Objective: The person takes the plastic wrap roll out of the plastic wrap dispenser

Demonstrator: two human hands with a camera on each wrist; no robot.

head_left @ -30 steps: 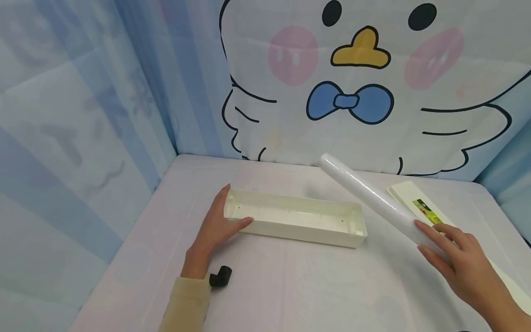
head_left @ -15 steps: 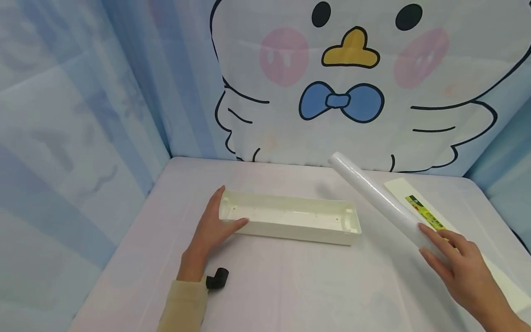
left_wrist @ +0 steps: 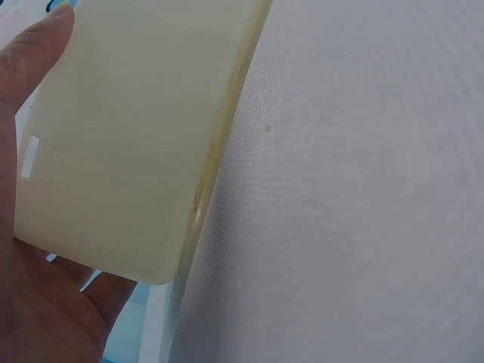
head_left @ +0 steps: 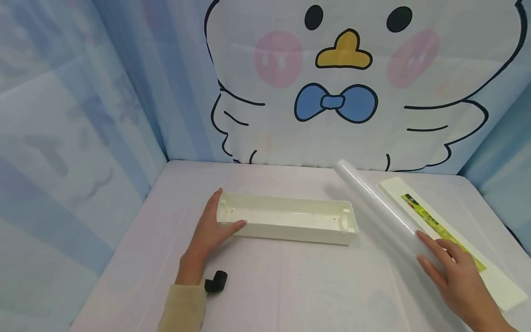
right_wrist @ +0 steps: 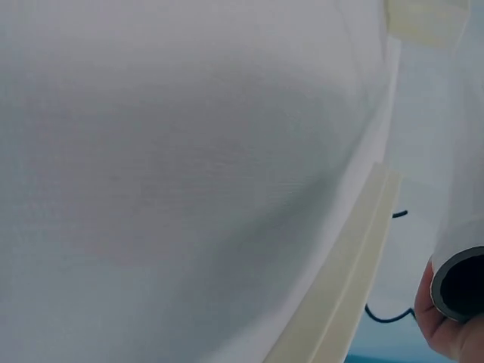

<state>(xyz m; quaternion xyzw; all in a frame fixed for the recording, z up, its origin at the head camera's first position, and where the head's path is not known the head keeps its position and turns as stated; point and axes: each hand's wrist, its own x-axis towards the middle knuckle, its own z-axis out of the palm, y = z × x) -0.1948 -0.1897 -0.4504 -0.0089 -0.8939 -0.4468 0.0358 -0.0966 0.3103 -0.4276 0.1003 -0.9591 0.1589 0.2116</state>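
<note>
A long cream plastic box (head_left: 290,230) without a cover sits mid-table in the head view. My left hand (head_left: 211,230) grips its left end, thumb on the near wall and fingers at the far side. The left wrist view shows the box's end panel (left_wrist: 136,144) between thumb and fingers. My right hand (head_left: 460,276) holds a roll of clear plastic wrap (head_left: 377,198) near its lower end. The roll slants up and left, its far end raised over the table. Its dark hollow core faces the right wrist camera beside the fingers (right_wrist: 427,302).
A long cream lid (head_left: 498,281) with a yellow-green label (head_left: 433,226) lies at the right, partly behind the roll and right hand. Fabric walls stand behind and beside the table (head_left: 290,281). A black wrist camera (head_left: 216,281) sits at the left cuff.
The right hand and roll have shifted slightly right and lower relative to the box, and more of the lid's label shows. The left hand keeps its hold; the head view has turned slightly right.
</note>
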